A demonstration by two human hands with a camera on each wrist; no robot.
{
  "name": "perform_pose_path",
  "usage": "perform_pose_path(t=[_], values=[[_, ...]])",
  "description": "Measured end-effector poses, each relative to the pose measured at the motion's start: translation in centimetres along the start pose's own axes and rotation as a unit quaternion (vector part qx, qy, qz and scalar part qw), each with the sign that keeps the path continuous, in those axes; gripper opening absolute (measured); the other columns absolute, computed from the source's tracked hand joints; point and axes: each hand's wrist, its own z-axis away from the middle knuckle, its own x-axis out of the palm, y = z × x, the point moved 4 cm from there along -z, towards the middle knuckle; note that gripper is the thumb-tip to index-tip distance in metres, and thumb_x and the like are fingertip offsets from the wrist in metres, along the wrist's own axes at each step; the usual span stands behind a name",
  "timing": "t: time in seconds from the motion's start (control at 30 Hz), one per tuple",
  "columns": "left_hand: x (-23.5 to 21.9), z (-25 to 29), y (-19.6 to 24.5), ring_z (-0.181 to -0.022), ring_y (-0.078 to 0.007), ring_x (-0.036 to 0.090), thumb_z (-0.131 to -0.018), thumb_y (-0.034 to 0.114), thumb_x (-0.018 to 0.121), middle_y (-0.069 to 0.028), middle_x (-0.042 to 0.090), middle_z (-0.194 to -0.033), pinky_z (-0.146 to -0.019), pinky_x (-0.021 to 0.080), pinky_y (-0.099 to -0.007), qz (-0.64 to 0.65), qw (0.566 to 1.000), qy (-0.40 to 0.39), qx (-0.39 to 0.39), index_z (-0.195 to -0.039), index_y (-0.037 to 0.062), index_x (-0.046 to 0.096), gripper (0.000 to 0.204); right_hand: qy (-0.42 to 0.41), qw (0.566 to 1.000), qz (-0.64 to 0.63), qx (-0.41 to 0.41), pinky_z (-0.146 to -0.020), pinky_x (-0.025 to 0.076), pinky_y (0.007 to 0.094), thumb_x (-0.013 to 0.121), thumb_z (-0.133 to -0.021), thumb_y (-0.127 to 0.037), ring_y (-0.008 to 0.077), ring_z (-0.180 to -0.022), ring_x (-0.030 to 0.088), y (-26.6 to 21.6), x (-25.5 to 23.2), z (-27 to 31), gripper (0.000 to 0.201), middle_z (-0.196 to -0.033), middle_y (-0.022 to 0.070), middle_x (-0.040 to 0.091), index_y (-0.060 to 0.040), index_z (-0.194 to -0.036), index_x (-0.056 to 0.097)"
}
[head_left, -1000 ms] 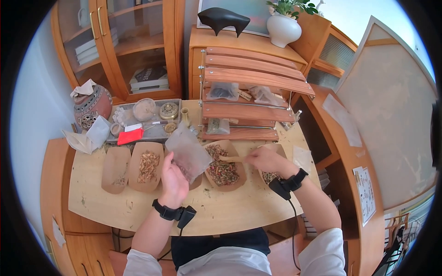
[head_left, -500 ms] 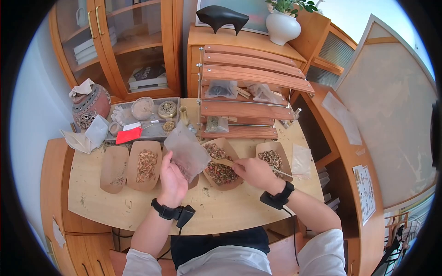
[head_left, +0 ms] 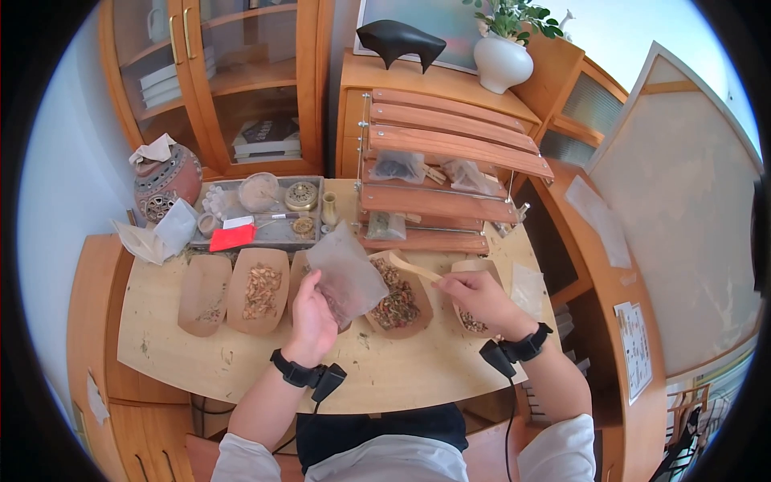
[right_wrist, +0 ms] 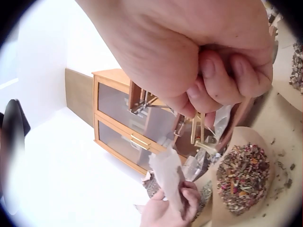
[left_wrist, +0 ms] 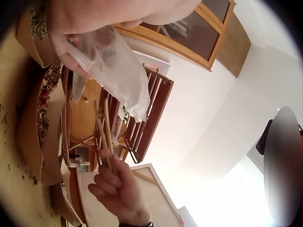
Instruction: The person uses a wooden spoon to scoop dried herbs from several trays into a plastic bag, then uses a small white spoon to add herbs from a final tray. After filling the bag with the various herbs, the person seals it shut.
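Note:
My left hand (head_left: 312,321) holds a translucent bag (head_left: 347,273) with some dried material low inside it. In the left wrist view the bag (left_wrist: 118,71) hangs from the fingers, its edge toward the other hand. My right hand (head_left: 482,301) pinches light wooden tongs (head_left: 416,269), whose two arms stand slightly apart in the left wrist view. Their tips are over the far end of a brown paper tray (head_left: 419,324) holding a mix of dried herbs and petals (right_wrist: 244,177). The right hand partly covers another paper tray (head_left: 475,265) of chopped dried pieces.
To the left stand paper trays, one with tan dried chips (head_left: 261,293), one nearly bare (head_left: 197,281). Behind them lie a grey tray (head_left: 277,241) of small vessels and a red packet (head_left: 233,235). A slatted wooden rack (head_left: 442,197) with bags stands at the back; a flat bag (head_left: 526,289) lies right.
The right hand first moved left with the tongs over the herb mix, then drew back right, and the tongs now point up and away. The left hand keeps holding the bag.

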Motion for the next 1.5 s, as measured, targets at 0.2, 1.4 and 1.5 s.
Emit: perform_pose_path(t=[0.2, 1.4, 1.5], values=[[0.2, 0.1, -0.4, -0.123, -0.0222, 0.054, -0.099, 0.034, 0.047, -0.0054, 0.056, -0.131, -0.103, 0.044, -0.0422, -0.006, 1.0, -0.023, -0.019, -0.135, 0.0101, 0.045, 0.043, -0.03, 0.996, -0.078, 0.005, -0.053, 0.031, 0.0204, 0.055, -0.101, -0.027, 0.0024, -0.061, 0.039, -3.2, 0.1, 1.0, 0.032, -0.07, -0.0076, 0.046, -0.0012, -0.115, 0.07], [2.6, 7.9, -7.1, -0.112, -0.0181, 0.061, -0.1, 0.038, 0.037, -0.0045, 0.063, -0.123, -0.097, 0.049, -0.0357, -0.054, 0.994, -0.021, -0.094, -0.129, 0.009, 0.055, 0.044, -0.024, 0.942, -0.33, -0.063, -0.053, 0.033, 0.0194, 0.059, -0.1, -0.022, 0.0033, -0.06, 0.041, -0.2, 6.9, 10.0, 0.016, -0.072, -0.0061, 0.046, -0.0104, -0.093, 0.049], [2.8, 9.5, -8.3, -0.115, -0.0164, 0.059, -0.101, 0.041, 0.037, -0.0032, 0.061, -0.127, -0.096, 0.048, -0.034, -0.091, 0.992, -0.008, -0.083, -0.132, 0.0099, 0.052, 0.047, -0.012, 0.946, -0.322, -0.041, -0.058, 0.039, 0.0189, 0.058, -0.1, -0.021, 0.0034, -0.065, 0.047, -0.1, 7.6, 11.0, 0.013, -0.077, -0.0047, 0.051, -0.0103, -0.096, 0.051]])
